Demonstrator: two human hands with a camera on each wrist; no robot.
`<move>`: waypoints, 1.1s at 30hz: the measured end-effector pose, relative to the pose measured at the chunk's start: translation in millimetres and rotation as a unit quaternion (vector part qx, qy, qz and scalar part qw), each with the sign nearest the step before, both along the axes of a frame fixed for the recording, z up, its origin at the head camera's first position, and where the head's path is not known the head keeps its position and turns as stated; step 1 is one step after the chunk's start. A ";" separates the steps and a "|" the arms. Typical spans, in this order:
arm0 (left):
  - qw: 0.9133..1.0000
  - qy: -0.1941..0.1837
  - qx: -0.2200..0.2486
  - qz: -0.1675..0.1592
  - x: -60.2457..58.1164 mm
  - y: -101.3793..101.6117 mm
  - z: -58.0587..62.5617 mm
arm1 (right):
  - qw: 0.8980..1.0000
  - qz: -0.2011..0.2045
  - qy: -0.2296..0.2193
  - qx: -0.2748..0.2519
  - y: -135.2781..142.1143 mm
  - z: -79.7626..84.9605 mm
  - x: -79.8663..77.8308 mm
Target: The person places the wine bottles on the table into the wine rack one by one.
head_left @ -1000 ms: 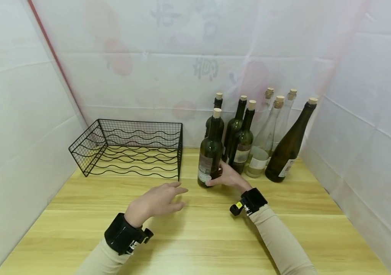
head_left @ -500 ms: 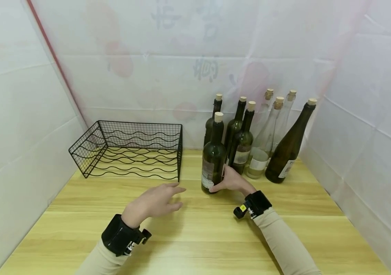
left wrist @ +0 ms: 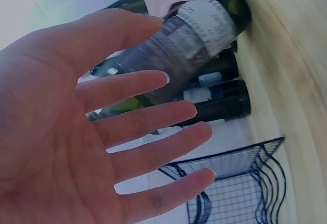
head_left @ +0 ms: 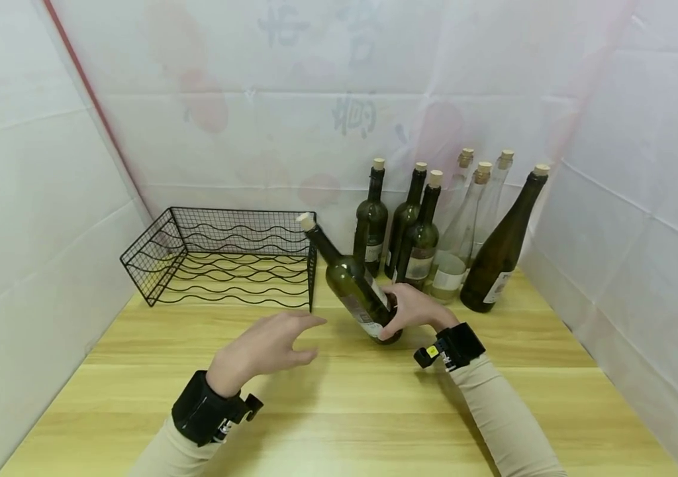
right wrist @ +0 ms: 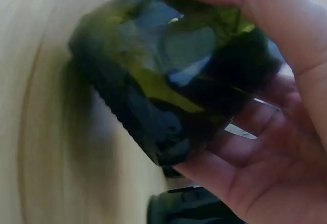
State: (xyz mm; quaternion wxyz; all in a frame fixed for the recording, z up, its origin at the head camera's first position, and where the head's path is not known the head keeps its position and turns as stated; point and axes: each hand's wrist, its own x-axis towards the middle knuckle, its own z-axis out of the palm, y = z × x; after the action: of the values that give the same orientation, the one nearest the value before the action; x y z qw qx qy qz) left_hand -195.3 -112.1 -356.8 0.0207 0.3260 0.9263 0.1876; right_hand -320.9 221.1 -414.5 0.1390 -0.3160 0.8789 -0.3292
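Note:
My right hand (head_left: pixel 413 308) grips a dark green wine bottle (head_left: pixel 347 281) low on its body, thumb on the label side. The bottle leans to the left, its cork toward the black wire rack (head_left: pixel 226 301). In the right wrist view the green glass base (right wrist: pixel 168 76) fills the palm side, fingers wrapped behind it. My left hand (head_left: pixel 267 348) hovers over the table in front of the rack, holding nothing. The left wrist view shows the left palm (left wrist: pixel 51 117) with fingers spread, apart from the tilted bottle beyond them.
Several corked bottles stand upright at the back right: a dark green one (head_left: pixel 371 228), a labelled green one (head_left: pixel 421 245), clear ones (head_left: pixel 461 238) and a tall brown-green one (head_left: pixel 502 245). White sheeting (head_left: pixel 243 146) walls the wooden table (head_left: pixel 339 411) at the back and sides.
The bottle in my right hand has gone from upright to tilted left, uncovering the green bottle behind it. The right hand has moved slightly right; the left has hardly moved.

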 end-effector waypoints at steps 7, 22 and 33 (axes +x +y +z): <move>0.997 0.073 0.012 -0.037 4.7 3.4 9.6 | 0.999 0.040 -0.003 0.035 2.8 9.1 0.3; 0.966 0.251 0.045 0.031 -3.7 1.0 10.6 | 0.993 0.107 0.003 0.050 1.2 18.4 3.6; 0.955 0.272 -0.068 0.096 -16.8 -9.0 -5.9 | 0.992 0.113 -0.005 0.057 0.2 23.0 6.2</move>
State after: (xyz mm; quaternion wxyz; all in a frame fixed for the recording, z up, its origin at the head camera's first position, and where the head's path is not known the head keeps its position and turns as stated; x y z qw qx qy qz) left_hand -212.1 -121.1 -362.7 -0.2285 0.2718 0.9344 0.0295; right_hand -314.7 221.3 -391.5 0.1971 -0.4031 0.8544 -0.2621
